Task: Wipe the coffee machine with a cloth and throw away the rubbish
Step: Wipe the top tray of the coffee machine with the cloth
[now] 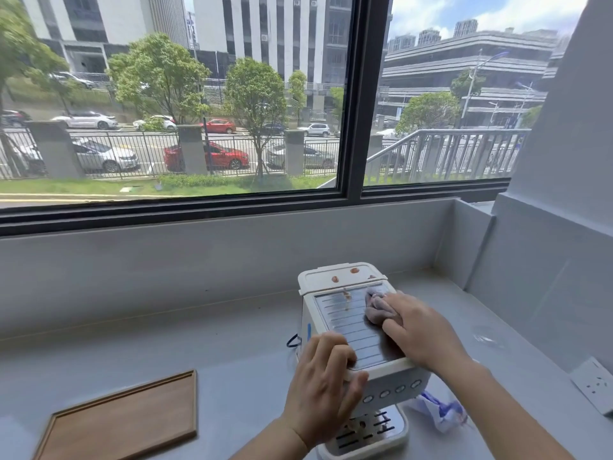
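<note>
right hand [418,327] pressing cloth [376,308] on coffee machine [351,327] top, left hand [323,386] gripping its front

Feed's bright: I see hard daylight coming in through the window [185,94], sky near clipping top right. Counter [199,343] is evenly lit, with only soft shadows. Sky glare sits on the machine [351,323] top plate. Wide-angle bend shows along the window frame and wall [564,161]. Overall slightly soft, trees smeared.
</note>
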`<act>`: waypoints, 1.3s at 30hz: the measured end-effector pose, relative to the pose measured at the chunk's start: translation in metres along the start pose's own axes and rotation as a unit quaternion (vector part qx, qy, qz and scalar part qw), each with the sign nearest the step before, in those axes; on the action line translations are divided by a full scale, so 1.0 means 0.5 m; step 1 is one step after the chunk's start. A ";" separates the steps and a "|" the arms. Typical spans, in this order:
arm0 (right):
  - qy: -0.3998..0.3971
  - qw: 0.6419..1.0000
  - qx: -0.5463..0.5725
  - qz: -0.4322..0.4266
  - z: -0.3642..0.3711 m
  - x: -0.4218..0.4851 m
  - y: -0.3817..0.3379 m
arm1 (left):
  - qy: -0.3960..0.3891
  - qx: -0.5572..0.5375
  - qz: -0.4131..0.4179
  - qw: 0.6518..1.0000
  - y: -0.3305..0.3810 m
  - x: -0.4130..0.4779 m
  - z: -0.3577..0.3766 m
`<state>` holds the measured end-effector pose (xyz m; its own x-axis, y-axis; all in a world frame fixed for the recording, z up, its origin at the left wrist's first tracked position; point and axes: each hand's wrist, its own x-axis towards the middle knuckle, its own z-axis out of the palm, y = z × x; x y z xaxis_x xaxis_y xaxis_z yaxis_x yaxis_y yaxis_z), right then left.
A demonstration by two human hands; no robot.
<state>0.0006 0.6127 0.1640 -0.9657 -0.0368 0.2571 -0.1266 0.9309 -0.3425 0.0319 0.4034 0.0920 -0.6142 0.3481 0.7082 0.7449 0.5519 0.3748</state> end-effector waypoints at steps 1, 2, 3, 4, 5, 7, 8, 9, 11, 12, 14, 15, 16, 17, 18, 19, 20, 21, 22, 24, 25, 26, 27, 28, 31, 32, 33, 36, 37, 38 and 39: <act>0.003 1.000 -0.002 0.027 -0.002 0.013 -0.008 | 0.000 0.001 -0.003 1.000 0.001 0.000 -0.002; 0.009 0.999 -0.009 0.046 -0.002 0.024 -0.020 | 0.001 -0.001 -0.004 1.000 0.003 -0.001 -0.003; 0.012 0.999 -0.021 0.045 0.002 0.031 -0.036 | 0.003 -0.007 -0.003 1.000 0.003 -0.001 -0.003; 0.013 0.999 -0.028 0.022 0.012 0.034 -0.052 | 0.003 -0.014 0.000 1.000 0.002 -0.002 -0.004; 0.009 0.999 -0.029 -0.012 0.024 0.033 -0.065 | 0.002 -0.018 0.005 1.000 0.000 -0.001 -0.005; -0.027 0.997 -0.031 -0.069 0.041 0.028 -0.074 | 0.000 -0.020 0.015 1.000 -0.002 -0.001 -0.007; -0.039 0.996 -0.034 -0.073 0.039 0.029 -0.070 | -0.001 -0.021 0.017 1.000 -0.001 -0.001 -0.008; -0.035 0.997 -0.036 -0.060 0.032 0.031 -0.065 | -0.003 -0.022 0.017 1.000 -0.001 -0.001 -0.009; 0.014 0.999 -0.041 -0.010 0.019 0.031 -0.067 | -0.007 -0.028 0.014 0.999 0.003 -0.001 -0.014; 0.034 0.998 -0.043 0.000 0.022 0.027 -0.074 | -0.009 -0.033 0.012 0.999 0.005 0.000 -0.017; 0.027 0.998 -0.032 -0.047 0.040 0.020 -0.093 | -0.008 -0.064 0.006 0.998 0.010 0.002 -0.026; 0.002 0.997 -0.019 -0.081 0.044 0.020 -0.101 | 0.000 -0.092 0.000 0.996 0.012 0.005 -0.031; -0.028 0.995 -0.001 -0.100 0.041 0.022 -0.101 | 0.013 -0.123 -0.013 0.992 0.012 0.010 -0.038; -0.057 0.993 0.022 -0.105 0.031 0.025 -0.095 | 0.030 -0.149 -0.030 0.988 0.012 0.015 -0.045; -0.080 0.991 0.050 -0.099 0.019 0.025 -0.080 | 0.050 -0.160 -0.048 0.985 0.011 0.023 -0.051; -0.087 0.990 0.075 -0.086 0.009 0.020 -0.062 | 0.067 -0.154 -0.058 0.984 0.010 0.032 -0.056; -0.077 0.991 0.087 -0.067 0.005 0.011 -0.043 | 0.076 -0.132 -0.059 0.987 0.009 0.047 -0.060; -0.059 0.994 0.079 -0.046 0.004 -0.003 -0.030 | 0.069 -0.099 -0.054 0.991 0.009 0.066 -0.063; -0.037 0.997 0.056 -0.031 0.008 -0.017 -0.023 | 0.044 -0.062 -0.052 0.996 0.009 0.090 -0.064; -0.008 0.999 0.009 -0.032 0.021 -0.033 -0.023 | -0.059 -0.008 -0.060 0.996 0.011 0.141 -0.058; 0.000 0.999 0.001 -0.034 0.025 -0.034 -0.026 | -0.123 0.000 -0.071 0.990 0.011 0.163 -0.052; 0.005 1.000 0.002 -0.031 0.026 -0.033 -0.028 | -0.180 0.002 -0.081 0.980 0.008 0.180 -0.045; 0.003 1.000 0.005 -0.025 0.025 -0.032 -0.028 | -0.218 0.004 -0.085 0.972 0.003 0.192 -0.038; -0.003 1.000 0.008 -0.023 0.024 -0.031 -0.027 | -0.235 0.010 -0.086 0.968 -0.004 0.198 -0.030; -0.022 1.000 0.013 -0.014 0.021 -0.033 -0.019 | -0.219 0.032 -0.095 0.971 -0.020 0.198 -0.023; -0.024 1.000 0.014 -0.013 0.021 -0.033 -0.018 | -0.210 0.040 -0.094 0.972 -0.023 0.195 -0.023; -0.024 0.999 0.017 -0.014 0.020 -0.032 -0.018 | -0.200 0.049 -0.098 0.974 -0.027 0.193 -0.025; -0.023 0.999 0.022 -0.006 0.021 -0.023 -0.022 | -0.150 0.075 -0.123 0.978 -0.042 0.196 -0.043; -0.028 1.000 0.009 0.000 0.023 -0.021 -0.023 | -0.134 0.091 -0.125 0.979 -0.049 0.201 -0.048; -0.037 0.999 -0.016 0.001 0.027 -0.020 -0.027 | -0.127 0.114 -0.125 0.977 -0.055 0.206 -0.050; -0.047 0.998 -0.045 -0.003 0.031 -0.020 -0.030 | -0.131 0.139 -0.125 0.974 -0.057 0.210 -0.050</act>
<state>0.0085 0.5934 0.1528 -0.9825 -0.0718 0.1721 -0.1153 0.9592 -0.2581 -0.0474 0.4054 0.1706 -0.8399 0.3372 0.4253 0.4863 0.8155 0.3137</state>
